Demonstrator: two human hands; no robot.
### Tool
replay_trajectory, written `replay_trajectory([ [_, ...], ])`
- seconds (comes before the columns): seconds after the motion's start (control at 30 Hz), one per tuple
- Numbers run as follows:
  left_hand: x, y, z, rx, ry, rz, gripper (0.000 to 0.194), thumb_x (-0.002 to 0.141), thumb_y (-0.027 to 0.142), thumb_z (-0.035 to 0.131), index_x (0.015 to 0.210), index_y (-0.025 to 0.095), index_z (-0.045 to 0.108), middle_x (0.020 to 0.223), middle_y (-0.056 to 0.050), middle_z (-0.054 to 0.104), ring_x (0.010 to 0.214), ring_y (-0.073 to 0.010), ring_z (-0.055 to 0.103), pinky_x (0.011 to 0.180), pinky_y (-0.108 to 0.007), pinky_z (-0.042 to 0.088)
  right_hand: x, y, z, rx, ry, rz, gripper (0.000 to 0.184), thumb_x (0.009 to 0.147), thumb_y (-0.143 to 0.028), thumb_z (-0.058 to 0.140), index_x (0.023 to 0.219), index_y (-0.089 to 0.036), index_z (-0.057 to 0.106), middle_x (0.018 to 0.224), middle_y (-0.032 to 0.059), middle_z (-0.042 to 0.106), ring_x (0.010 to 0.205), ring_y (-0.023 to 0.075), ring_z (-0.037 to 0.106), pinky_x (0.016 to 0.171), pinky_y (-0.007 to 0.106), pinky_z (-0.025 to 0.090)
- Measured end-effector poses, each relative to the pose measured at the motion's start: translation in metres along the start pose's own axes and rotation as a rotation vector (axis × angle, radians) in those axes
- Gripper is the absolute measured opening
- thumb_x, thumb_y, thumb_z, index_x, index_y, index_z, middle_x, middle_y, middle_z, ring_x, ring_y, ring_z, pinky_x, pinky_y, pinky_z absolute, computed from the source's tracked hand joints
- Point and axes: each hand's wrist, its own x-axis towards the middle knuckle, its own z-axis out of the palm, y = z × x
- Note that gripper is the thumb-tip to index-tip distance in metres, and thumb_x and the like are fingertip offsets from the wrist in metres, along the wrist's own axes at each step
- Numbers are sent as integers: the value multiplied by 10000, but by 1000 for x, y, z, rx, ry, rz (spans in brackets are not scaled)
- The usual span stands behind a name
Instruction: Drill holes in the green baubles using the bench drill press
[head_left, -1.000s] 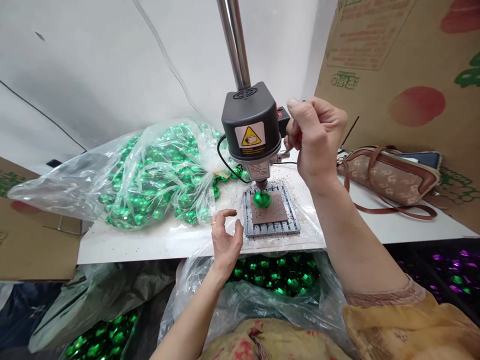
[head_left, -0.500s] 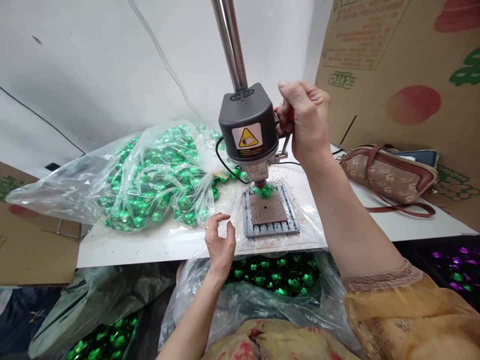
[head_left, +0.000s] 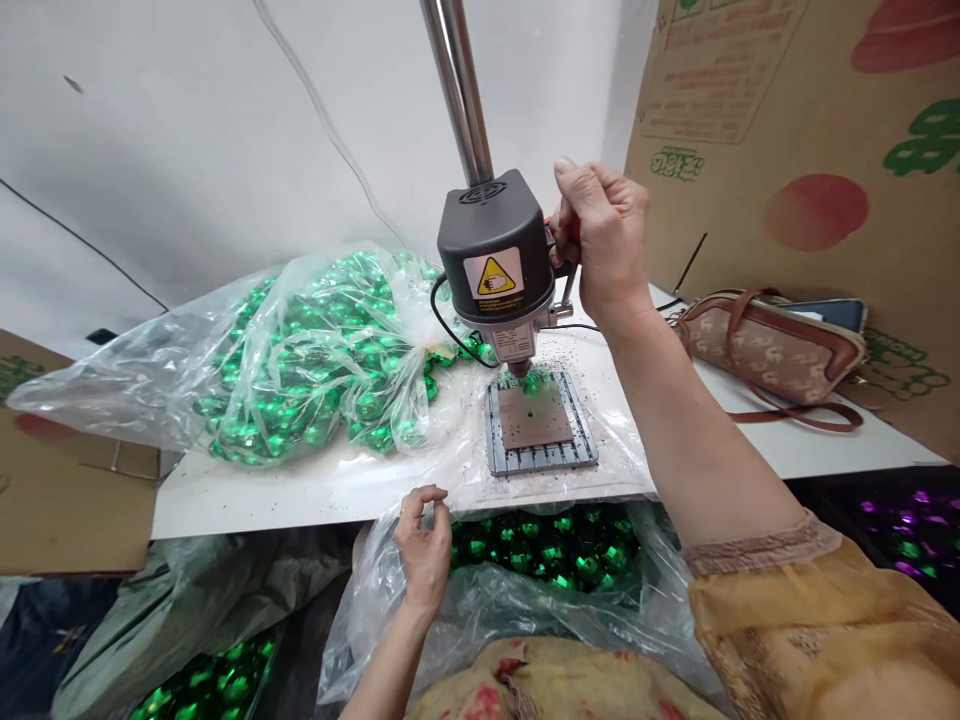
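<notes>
A small black drill press (head_left: 491, 255) stands on the white table (head_left: 300, 485). My right hand (head_left: 600, 240) is closed around its red lever handle beside the motor housing. A green bead (head_left: 531, 382) sits just under the chuck, at the far edge of a brown plate (head_left: 534, 422) on the grey slotted base (head_left: 541, 457). My left hand (head_left: 424, 545) hovers at the table's front edge over an open plastic bag of green beads (head_left: 555, 555). Its fingers are curled in against the thumb; whether they hold anything is hidden.
A big clear bag of green beads (head_left: 300, 350) lies left of the press. A brown handbag (head_left: 772, 350) rests on the right, against printed cardboard (head_left: 787, 150). More bead bags sit below: green ones (head_left: 202, 680) at left, purple ones (head_left: 907, 525) at right. Dark swarf dusts the table.
The green bead has gone from the middle of the plate to its far edge under the chuck. My left hand drew back from the base to the table edge and curled shut.
</notes>
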Motion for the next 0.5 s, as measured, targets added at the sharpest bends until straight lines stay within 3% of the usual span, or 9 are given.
replay_trajectory([
  [0.13,1,1,0,8,3,1,152,798,252,532,850,233,673,910,-26,709,967,-229,690,870,-337,516,2,4,-1,-17,-1,-25,551,821,-722,578,627,-248,375,473,-68,375,432,63,327,405,287,265],
  [0.5,1,-6,1,-13,21,3,131,798,243,552,837,272,674,901,-12,724,975,-246,698,845,-367,525,-9,-4,-5,-13,30,-57,514,806,-650,651,595,-198,528,485,-59,492,419,47,443,409,226,345],
])
